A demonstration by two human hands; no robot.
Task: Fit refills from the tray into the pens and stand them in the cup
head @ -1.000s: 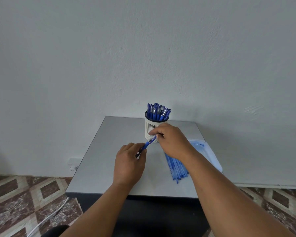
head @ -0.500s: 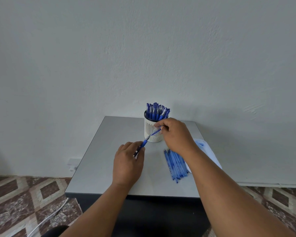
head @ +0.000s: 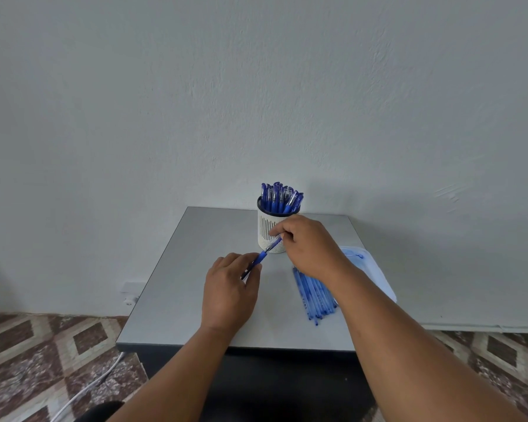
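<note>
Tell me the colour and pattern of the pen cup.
The cup is white with vertical slots and a dark rim, seen in the head view.

Table point(head: 180, 284) left half lies open; cup point(head: 269, 229), refills point(head: 313, 295) crowd right.

Both hands point(head: 230, 287) point(head: 310, 246) hold pen point(head: 265, 251) before cup point(head: 267, 231)

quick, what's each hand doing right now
Left hand: closed, gripping the lower end of the pen.
Right hand: closed, pinching the upper end of the same pen, in front of the cup.
</note>
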